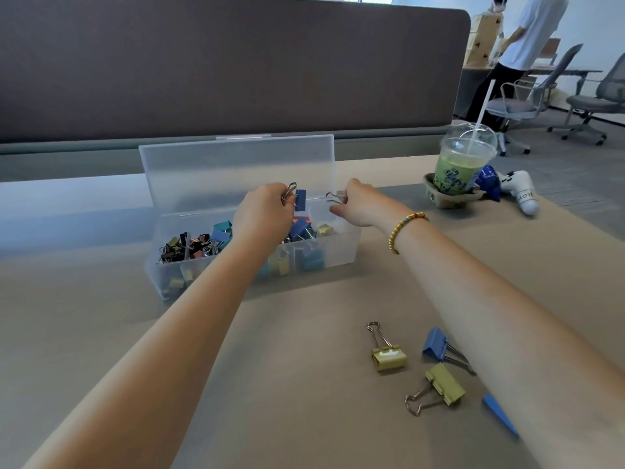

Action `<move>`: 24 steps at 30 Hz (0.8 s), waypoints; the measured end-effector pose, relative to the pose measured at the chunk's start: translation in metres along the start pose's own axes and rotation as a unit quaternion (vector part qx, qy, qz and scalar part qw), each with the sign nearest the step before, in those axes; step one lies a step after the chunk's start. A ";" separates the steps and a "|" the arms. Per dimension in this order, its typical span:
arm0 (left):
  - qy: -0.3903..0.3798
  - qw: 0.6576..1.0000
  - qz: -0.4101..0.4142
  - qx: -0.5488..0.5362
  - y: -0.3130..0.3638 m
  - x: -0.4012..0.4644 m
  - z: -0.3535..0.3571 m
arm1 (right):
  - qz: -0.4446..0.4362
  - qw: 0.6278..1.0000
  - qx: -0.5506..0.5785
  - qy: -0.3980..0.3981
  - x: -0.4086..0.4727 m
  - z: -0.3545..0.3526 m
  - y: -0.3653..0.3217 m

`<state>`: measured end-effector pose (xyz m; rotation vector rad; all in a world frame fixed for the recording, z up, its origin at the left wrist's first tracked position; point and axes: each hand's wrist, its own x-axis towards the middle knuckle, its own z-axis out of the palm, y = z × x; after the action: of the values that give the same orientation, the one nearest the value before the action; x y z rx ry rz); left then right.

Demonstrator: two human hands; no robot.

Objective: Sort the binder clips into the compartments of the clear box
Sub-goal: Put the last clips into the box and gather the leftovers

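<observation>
Left hand pinches a blue binder clip, long axis upright, handles toward upper left. Right hand pinches a wire handle, above the clear box holding mixed clips, lid upright.

Both bare forearms reach forward and slightly inward from the lower edge of the view, elbows out of sight. The left hand is seen from the back, knuckles up, fingers curled under with the grip closed on the wire handles of a blue binder clip. The right hand lies just beside it, apart, thumb and forefinger pinching a loose wire handle, other fingers loosely bent. The right wrist wears a yellow bead bracelet.
</observation>
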<state>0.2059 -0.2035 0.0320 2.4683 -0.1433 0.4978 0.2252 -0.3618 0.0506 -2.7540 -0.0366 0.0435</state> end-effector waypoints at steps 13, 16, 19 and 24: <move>-0.021 1.000 0.009 -0.001 0.001 0.004 -0.002 | -0.103 0.970 -0.217 -0.022 0.005 0.002 -0.025; -0.040 0.999 0.001 -0.030 0.007 0.004 -0.001 | -0.104 0.994 -0.006 0.040 0.003 -0.001 -0.014; -0.064 0.994 -0.006 -0.084 0.018 0.006 0.001 | -0.105 0.968 0.228 -0.031 -0.007 -0.005 -0.004; -0.101 0.989 -0.004 -0.112 0.030 0.006 0.004 | -0.088 0.949 0.302 0.026 -0.008 -0.002 0.009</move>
<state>0.2061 -0.2300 0.0473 2.2925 -0.2569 0.2138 0.2174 -0.3716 0.0493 -2.1279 -0.2169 -0.0573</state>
